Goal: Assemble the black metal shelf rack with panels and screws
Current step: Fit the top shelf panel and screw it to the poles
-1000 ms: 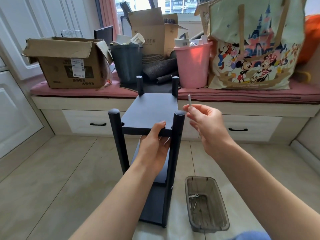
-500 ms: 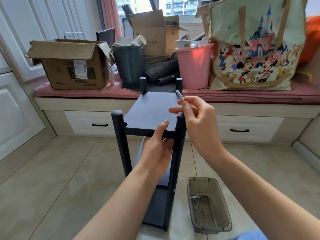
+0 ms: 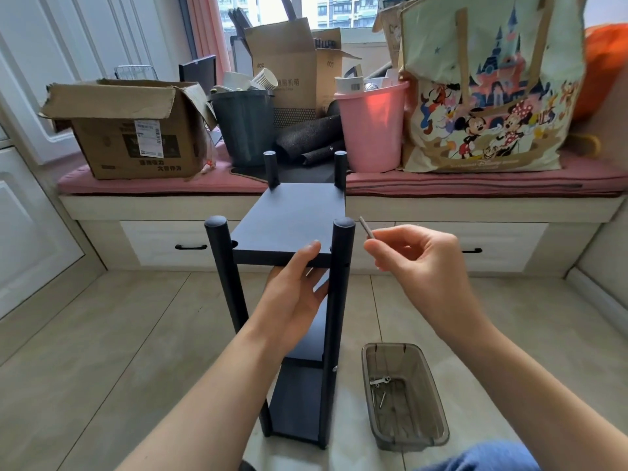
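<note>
**Screw held beside the rack's near right post**

While the rack [image 3: 292,232] stands upright on the floor tiles, the left hand [image 3: 292,294] grips the front edge of its top panel [image 3: 289,219], thumb on top and fingers curled beneath. The right hand [image 3: 418,256] pinches a screw [image 3: 366,227] between thumb and fingertips, the shaft tilted up and left, just beside the near right post [image 3: 341,260] but apart from it. On the floor to the rack's right sits a clear tray [image 3: 431,436], holding a few loose screws and a small metal fitting. Behind, on the window bench, a pink bin [image 3: 372,130] and a dark bin [image 3: 244,127] hold paper cups and packaging.
</note>
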### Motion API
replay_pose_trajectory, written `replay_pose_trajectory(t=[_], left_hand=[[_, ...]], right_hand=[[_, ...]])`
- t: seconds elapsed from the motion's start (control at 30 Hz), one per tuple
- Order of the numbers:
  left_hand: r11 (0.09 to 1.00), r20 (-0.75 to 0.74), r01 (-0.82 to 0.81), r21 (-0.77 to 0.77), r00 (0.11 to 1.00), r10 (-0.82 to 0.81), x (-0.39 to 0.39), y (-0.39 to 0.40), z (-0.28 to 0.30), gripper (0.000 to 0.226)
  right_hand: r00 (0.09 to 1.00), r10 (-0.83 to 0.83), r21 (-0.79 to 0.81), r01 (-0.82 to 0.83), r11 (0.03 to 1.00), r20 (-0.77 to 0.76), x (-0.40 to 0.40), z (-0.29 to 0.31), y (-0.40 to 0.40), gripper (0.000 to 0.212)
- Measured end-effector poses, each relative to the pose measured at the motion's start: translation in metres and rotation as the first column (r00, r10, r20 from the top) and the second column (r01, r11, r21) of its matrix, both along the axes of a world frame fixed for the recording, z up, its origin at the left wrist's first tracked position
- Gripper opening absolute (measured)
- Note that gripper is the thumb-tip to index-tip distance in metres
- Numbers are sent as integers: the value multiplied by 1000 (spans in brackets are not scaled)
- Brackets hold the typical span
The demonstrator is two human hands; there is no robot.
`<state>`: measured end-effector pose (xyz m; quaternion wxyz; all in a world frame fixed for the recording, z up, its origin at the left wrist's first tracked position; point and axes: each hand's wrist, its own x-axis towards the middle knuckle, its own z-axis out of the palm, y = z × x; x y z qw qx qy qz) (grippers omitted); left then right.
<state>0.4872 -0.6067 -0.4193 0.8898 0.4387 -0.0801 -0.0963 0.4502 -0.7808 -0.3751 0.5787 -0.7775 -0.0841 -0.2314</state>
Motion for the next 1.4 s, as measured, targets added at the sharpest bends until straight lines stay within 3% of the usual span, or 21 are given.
replay_pose_trajectory(t=[0.4, 1.4], left_hand=[[1000, -44, -19, -9, 999, 18, -3, -4, 3, 10], [1000, -32, 17, 23, 999, -17, -1, -1, -5, 13]], right_hand=[[978, 129, -171, -157, 973, -165, -24, -5, -10, 12], [990, 116, -160, -128, 979, -79, -20, -6, -2, 14]])
